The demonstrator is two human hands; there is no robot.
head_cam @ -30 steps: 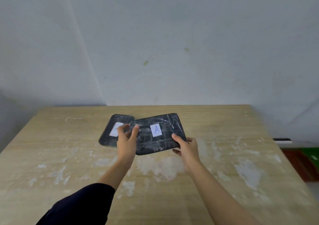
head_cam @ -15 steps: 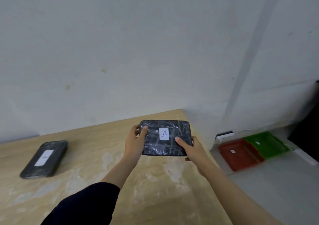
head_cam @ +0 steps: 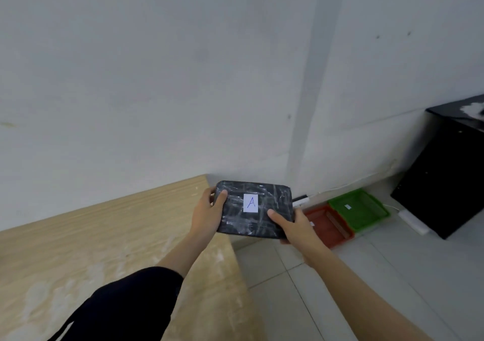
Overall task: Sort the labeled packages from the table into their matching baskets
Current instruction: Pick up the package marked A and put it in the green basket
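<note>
I hold a flat black package (head_cam: 272,204), wrapped in clear tape and bearing a white label marked "A", in the air over the table's right edge. My left hand (head_cam: 207,213) grips its left side with the thumb on top. My right hand (head_cam: 294,227) grips its lower right corner. On the floor to the right stand a red basket (head_cam: 328,225) and a green basket (head_cam: 358,208), side by side, each with a small white label too small to read. The second package is out of view.
The wooden table (head_cam: 104,241) fills the lower left; its right edge runs under the package. A black cabinet (head_cam: 445,183) stands at the far right by the wall. A white power strip (head_cam: 412,221) and cable lie beside the green basket. Grey floor tiles lie between.
The view has swung right from the table toward the floor baskets. Both hands carried the "A" package from above the other package to past the table's right edge.
</note>
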